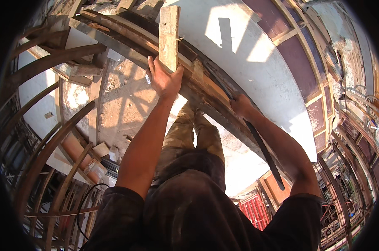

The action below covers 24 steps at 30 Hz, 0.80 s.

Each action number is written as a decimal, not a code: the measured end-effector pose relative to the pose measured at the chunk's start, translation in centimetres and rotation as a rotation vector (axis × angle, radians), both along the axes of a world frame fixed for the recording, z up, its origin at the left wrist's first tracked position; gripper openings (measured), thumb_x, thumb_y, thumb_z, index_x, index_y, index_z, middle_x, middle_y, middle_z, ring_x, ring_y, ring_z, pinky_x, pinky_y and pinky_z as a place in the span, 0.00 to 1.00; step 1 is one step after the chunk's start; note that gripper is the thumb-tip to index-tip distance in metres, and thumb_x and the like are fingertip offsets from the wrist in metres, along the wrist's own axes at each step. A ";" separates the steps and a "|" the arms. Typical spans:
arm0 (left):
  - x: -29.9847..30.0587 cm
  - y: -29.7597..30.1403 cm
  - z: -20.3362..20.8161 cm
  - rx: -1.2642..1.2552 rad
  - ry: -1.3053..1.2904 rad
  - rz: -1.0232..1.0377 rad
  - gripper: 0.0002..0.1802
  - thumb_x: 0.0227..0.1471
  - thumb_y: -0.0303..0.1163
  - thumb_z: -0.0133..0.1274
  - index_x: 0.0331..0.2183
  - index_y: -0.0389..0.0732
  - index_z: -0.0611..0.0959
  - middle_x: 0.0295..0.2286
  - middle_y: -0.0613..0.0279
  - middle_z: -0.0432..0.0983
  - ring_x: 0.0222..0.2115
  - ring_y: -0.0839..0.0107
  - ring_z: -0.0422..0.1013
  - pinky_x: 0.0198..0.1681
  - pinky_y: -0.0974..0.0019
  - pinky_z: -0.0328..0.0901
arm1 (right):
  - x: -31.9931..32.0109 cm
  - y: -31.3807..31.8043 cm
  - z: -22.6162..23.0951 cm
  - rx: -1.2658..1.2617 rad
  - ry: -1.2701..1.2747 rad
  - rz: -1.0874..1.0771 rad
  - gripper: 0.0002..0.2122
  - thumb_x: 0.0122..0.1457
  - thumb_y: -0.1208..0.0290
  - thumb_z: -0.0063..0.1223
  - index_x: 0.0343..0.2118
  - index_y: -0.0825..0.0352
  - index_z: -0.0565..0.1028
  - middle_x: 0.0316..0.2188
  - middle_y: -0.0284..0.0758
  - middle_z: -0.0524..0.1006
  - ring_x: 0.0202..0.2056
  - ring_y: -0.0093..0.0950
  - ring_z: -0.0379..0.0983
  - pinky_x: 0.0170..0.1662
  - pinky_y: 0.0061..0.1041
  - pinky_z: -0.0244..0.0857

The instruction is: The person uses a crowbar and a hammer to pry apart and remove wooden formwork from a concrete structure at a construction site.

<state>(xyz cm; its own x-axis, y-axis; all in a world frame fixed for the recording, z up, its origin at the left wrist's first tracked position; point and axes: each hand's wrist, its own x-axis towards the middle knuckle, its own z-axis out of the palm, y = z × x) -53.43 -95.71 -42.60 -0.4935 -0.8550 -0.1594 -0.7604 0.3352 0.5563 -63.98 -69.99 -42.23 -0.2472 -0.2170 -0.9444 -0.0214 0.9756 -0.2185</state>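
Observation:
My left hand (165,80) is closed on the lower end of a short, pale wooden board (169,35), which points away from me. A bit of string or splinter sticks out of the board's right edge. Long dark timber beams (126,44) run beneath it from the far left toward the near right. My right hand (242,106) is wrapped around a long dark bar (262,146), slim and rod-like. One end of the bar lies beyond my fist over the beams; the other reaches back under my right forearm.
Behind the beams lies a large white panel (277,83) with shadows across it. Maroon framed panels (298,67) stand at the far right. Curved-looking timbers (55,58) crowd the left above dusty ground (122,83). A red slatted metal frame (255,211) is near on the right.

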 end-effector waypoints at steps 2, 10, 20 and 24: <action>-0.1 0.2 0.5 0.056 -0.017 0.049 0.40 0.37 0.42 0.65 0.52 0.39 0.70 0.60 0.39 0.57 0.63 0.43 0.52 0.65 0.45 0.48 | 3.3 -0.9 0.7 0.062 0.111 -0.114 0.15 0.57 0.66 0.47 0.37 0.73 0.78 0.32 0.56 0.79 0.40 0.50 0.78 0.45 0.44 0.68; 0.3 0.0 -0.2 0.000 -0.020 -0.029 0.41 0.38 0.44 0.65 0.52 0.37 0.69 0.61 0.40 0.56 0.63 0.43 0.51 0.67 0.45 0.45 | 7.6 0.3 -1.3 -0.106 0.394 -0.109 0.14 0.55 0.69 0.48 0.37 0.74 0.78 0.30 0.54 0.79 0.33 0.46 0.79 0.41 0.41 0.71; 0.1 -0.3 -1.5 -0.044 0.049 -0.122 0.40 0.41 0.46 0.63 0.53 0.37 0.69 0.56 0.43 0.65 0.65 0.49 0.49 0.66 0.45 0.41 | -0.2 3.2 -0.1 -0.046 0.269 0.209 0.19 0.55 0.73 0.49 0.50 0.69 0.75 0.39 0.53 0.79 0.44 0.45 0.77 0.47 0.40 0.70; -0.2 -1.1 -0.4 -0.024 -0.147 -0.200 0.41 0.41 0.46 0.63 0.54 0.37 0.69 0.55 0.45 0.67 0.66 0.52 0.45 0.67 0.44 0.39 | -5.9 4.0 0.6 -0.075 0.159 0.243 0.20 0.57 0.71 0.49 0.54 0.66 0.74 0.46 0.49 0.78 0.50 0.45 0.74 0.53 0.41 0.66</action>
<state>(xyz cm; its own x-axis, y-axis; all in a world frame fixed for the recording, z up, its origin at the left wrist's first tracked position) -53.66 -96.80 -42.96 -0.6263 -0.7472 -0.2223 -0.7497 0.4990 0.4347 -69.92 -65.97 -41.62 -0.3231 -0.3557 -0.8770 -0.2924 0.9189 -0.2650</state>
